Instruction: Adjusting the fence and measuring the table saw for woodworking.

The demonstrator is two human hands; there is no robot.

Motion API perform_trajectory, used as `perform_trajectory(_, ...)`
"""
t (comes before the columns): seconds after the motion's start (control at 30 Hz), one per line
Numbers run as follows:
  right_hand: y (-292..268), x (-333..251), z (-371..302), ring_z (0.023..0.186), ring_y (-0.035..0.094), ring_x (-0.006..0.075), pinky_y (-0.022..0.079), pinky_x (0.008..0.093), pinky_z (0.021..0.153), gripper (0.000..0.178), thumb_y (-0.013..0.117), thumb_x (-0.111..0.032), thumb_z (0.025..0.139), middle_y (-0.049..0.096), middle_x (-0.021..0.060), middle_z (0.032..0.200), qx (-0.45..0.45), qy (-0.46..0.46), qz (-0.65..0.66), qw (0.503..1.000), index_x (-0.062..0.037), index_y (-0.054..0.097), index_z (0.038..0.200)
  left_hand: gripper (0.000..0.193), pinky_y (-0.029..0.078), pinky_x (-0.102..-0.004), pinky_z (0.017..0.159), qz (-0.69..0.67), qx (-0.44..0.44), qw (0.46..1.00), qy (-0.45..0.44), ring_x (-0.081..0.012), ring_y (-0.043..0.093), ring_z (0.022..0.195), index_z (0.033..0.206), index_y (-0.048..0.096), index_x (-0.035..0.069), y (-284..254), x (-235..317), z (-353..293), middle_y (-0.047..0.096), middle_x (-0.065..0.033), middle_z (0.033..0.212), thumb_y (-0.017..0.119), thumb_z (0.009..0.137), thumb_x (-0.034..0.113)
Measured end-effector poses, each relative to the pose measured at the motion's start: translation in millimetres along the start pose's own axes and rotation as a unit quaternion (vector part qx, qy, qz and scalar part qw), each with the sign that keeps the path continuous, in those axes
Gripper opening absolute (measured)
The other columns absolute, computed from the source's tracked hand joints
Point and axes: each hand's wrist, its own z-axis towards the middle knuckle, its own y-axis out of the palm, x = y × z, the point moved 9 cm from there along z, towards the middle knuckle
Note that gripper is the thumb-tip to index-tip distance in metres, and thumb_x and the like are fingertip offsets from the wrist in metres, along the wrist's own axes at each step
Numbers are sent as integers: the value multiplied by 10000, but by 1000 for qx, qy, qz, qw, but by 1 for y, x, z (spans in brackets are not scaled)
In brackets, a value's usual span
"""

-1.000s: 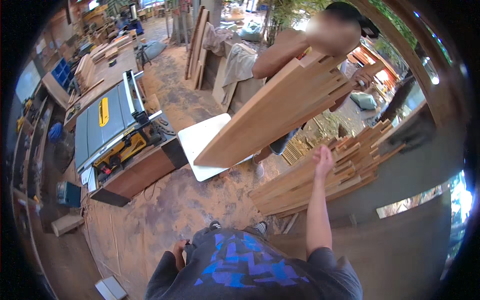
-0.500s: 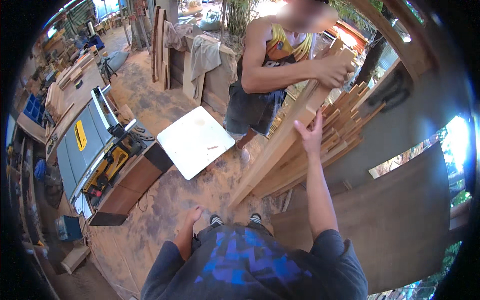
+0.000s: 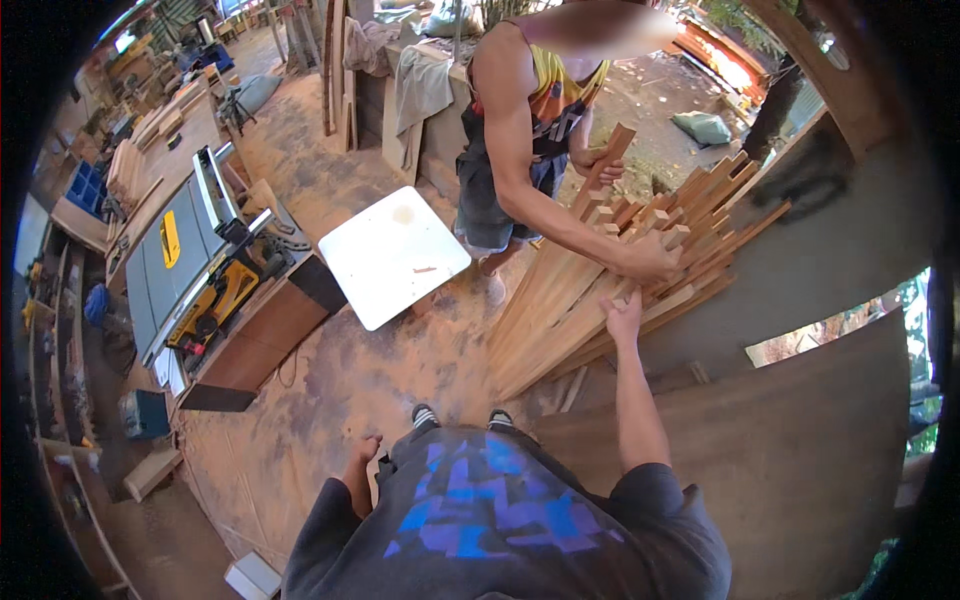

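Long pale wooden boards lean in a slanted stack to my front right. My right hand reaches out to the stack's near side, thumb and forefinger apart, touching a board just below the co-worker's hand. That co-worker's hand rests on the upper board ends, while the other one grips an upright board. My left hand hangs low beside my shirt, away from the boards. Its thumb side shows, but its fingers are mostly hidden.
A white square tabletop stands ahead, left of the co-worker. Further left is a table saw beside a long workbench. Sawdust covers the floor. A large brown panel lies at my right.
The thick timber the co-worker held upright has come down toward the stack. Both co-worker's hands have moved apart. My right hand has moved lower, and my left hand has drawn back slightly.
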Motion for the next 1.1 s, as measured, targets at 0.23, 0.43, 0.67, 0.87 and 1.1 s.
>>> perform_trajectory(0.23, 1, 86, 5, 1139, 654, 333, 489, 397, 972, 598, 858, -127, 736, 686, 211, 1197, -154, 79, -87, 981, 34, 585, 1242, 520, 473, -396, 1065, 55, 15, 998, 32, -314, 631, 1250, 1290, 679, 5, 62, 96, -44, 684, -208, 1303, 638, 939, 387)
perform_trajectory(0.43, -38, 91, 11, 1045, 682, 399, 518, 448, 920, 516, 813, -199, 763, 717, 239, 1089, -123, 8, -127, 984, -7, 615, 1199, 516, 463, -400, 1080, -28, 4, 997, 72, -320, 622, 1262, 1301, 669, -8, 112, 143, -74, 678, -203, 1318, 628, 959, 377)
perform_trajectory(0.67, -81, 83, 8, 906, 699, 444, 547, 496, 838, 508, 629, -508, 917, 730, 235, 936, -179, 86, -319, 927, -11, 721, 962, 525, 448, -395, 1097, 38, 18, 999, 20, -309, 611, 1277, 1309, 659, -20, 128, 82, -93, 676, -211, 1315, 637, 958, 370)
perform_trajectory(0.87, -11, 204, -63, 896, 721, 382, 553, 470, 803, 443, 618, -467, 929, 748, 187, 900, -397, 184, -218, 873, -50, 749, 857, 548, 420, -408, 1127, 102, 32, 994, -38, -309, 586, 1312, 1337, 664, 63, 138, 57, -114, 658, -172, 1363, 609, 956, 452)
perform_trajectory(1.1, 89, 268, -283, 945, 711, 325, 558, 463, 794, 352, 566, -325, 910, 745, 158, 1089, -729, -57, -346, 588, -121, 768, 1113, 743, 344, -433, 1188, 44, -115, 992, -23, -325, 490, 1406, 1435, 592, 111, 176, 51, -125, 559, -172, 1483, 640, 886, 609)
